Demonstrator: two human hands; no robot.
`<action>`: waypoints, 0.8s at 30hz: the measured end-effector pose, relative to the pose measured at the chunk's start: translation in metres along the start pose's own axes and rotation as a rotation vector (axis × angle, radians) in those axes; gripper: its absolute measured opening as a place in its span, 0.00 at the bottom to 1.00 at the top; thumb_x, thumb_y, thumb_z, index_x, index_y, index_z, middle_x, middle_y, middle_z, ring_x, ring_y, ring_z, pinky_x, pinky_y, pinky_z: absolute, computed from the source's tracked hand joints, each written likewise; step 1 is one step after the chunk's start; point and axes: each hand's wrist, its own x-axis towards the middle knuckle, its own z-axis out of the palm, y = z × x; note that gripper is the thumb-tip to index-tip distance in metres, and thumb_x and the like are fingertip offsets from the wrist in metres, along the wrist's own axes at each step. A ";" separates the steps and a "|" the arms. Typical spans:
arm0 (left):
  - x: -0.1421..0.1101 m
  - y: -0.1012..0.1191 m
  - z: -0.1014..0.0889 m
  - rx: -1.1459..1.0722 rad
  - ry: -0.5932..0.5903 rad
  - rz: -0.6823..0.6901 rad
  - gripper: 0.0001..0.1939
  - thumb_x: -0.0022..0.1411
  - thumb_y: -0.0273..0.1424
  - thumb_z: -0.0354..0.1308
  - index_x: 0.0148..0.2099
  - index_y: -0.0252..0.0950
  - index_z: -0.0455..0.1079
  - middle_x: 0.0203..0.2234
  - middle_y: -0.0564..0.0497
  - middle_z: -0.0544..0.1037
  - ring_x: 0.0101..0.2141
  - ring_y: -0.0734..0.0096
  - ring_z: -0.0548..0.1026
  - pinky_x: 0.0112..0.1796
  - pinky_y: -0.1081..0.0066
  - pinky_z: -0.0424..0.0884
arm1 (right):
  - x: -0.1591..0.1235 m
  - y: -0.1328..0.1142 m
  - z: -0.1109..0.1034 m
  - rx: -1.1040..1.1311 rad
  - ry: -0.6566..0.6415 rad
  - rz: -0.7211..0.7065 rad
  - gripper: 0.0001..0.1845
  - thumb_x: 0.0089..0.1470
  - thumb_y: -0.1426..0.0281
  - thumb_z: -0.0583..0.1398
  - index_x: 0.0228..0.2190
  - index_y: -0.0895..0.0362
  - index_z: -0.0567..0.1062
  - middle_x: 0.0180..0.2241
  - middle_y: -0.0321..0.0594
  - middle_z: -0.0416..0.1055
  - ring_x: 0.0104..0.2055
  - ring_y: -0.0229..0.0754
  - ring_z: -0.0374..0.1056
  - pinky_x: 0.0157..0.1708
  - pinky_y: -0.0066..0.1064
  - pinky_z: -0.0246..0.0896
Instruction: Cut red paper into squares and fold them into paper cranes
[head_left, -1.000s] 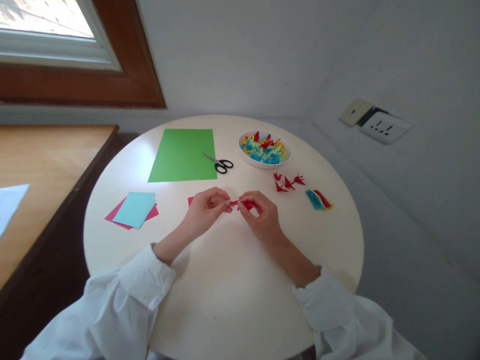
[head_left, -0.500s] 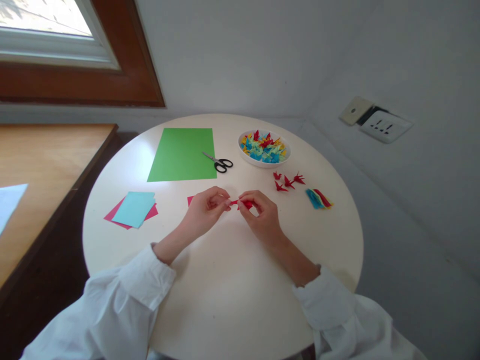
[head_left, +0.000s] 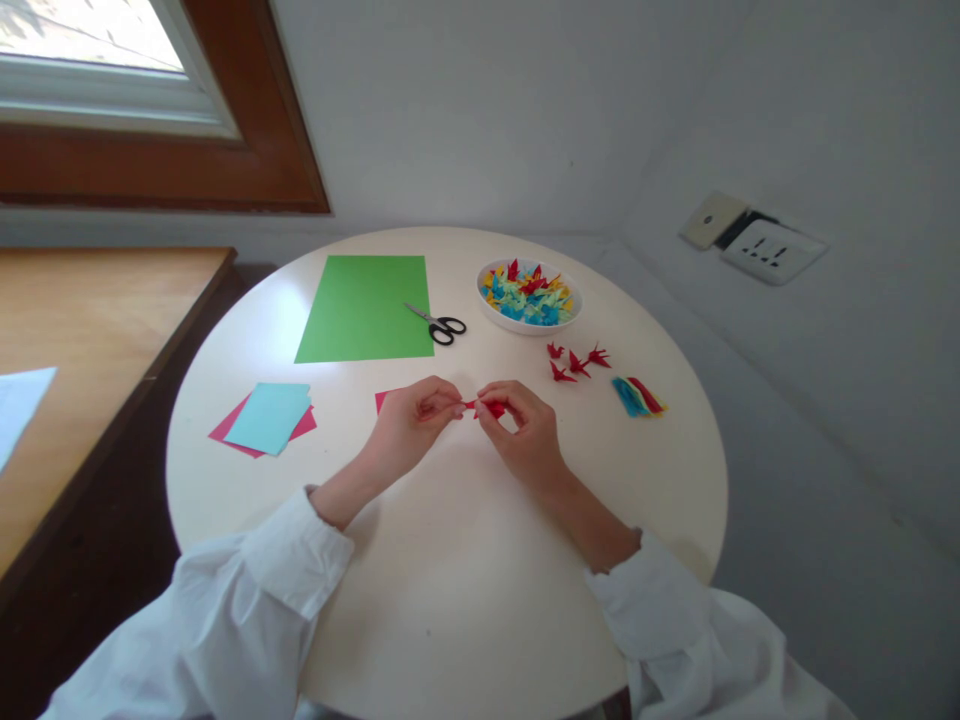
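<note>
A small folded red paper (head_left: 491, 409) is pinched between both hands above the middle of the round table. My left hand (head_left: 416, 415) grips its narrow left tip between thumb and fingers. The wider right part sits in the fingertips of my right hand (head_left: 525, 425), which cover some of it. Behind my left hand, the corner of a red paper sheet (head_left: 381, 399) shows on the table; the rest is hidden. Several red paper cranes (head_left: 576, 362) lie to the right, beyond my right hand.
The white table (head_left: 457, 600) carries a green sheet (head_left: 364, 310), black-handled scissors (head_left: 442, 328) across its edge, and a white bowl (head_left: 517, 326) of colourful paper cranes. Light blue squares (head_left: 270, 418) overlap red ones at left. Coloured folded papers (head_left: 637, 397) lie at right.
My left hand has shifted very slightly right, closer to my right hand. The red paper stays between the fingers of both hands.
</note>
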 end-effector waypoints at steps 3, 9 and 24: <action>0.000 0.003 0.000 -0.017 -0.018 0.001 0.06 0.53 0.32 0.57 0.31 0.34 0.69 0.25 0.50 0.77 0.29 0.70 0.75 0.32 0.72 0.70 | 0.000 0.000 0.000 -0.006 0.005 -0.005 0.03 0.49 0.74 0.58 0.25 0.55 0.70 0.29 0.39 0.72 0.31 0.38 0.68 0.31 0.32 0.67; 0.001 0.010 -0.002 -0.062 -0.007 -0.058 0.06 0.54 0.32 0.56 0.32 0.34 0.67 0.24 0.49 0.76 0.28 0.68 0.76 0.31 0.70 0.71 | 0.000 0.003 -0.001 0.027 0.009 -0.002 0.03 0.49 0.74 0.58 0.26 0.56 0.71 0.30 0.40 0.72 0.32 0.39 0.69 0.33 0.32 0.67; 0.003 0.012 0.000 0.030 -0.138 -0.085 0.13 0.56 0.36 0.54 0.26 0.33 0.70 0.21 0.48 0.75 0.22 0.73 0.71 0.26 0.73 0.70 | -0.001 0.005 -0.002 0.035 0.005 -0.010 0.03 0.49 0.73 0.58 0.25 0.55 0.71 0.30 0.40 0.72 0.33 0.40 0.69 0.34 0.34 0.67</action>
